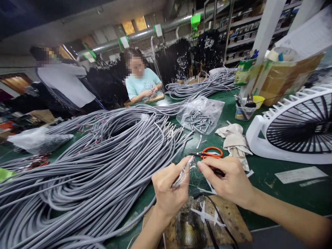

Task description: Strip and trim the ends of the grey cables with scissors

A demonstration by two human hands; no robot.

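My left hand [171, 186] is closed around the stripped end of a cable [183, 174], with pale wires and a pinkish tip standing out above the thumb. Close to that tip, my right hand [230, 178] has its thumb and fingers pinched together; what lies between them is too small to make out. Just beyond the hands lies a pair of orange-handled scissors [211, 152]. A large bundle of grey cables [103, 173] spreads over the left of the green table [272, 193]. Below my hands sits a wooden board [230, 214] with a dark, glassy lump [190, 228] and black cords.
A white fan [259, 138] stands at the right, beside crumpled cloth [234, 138]. Farther back are a clear bag [198, 116] of short grey pieces, a tool tub [243, 112] and a cardboard box [282, 81]. A co-worker [142, 86] sits across the table.
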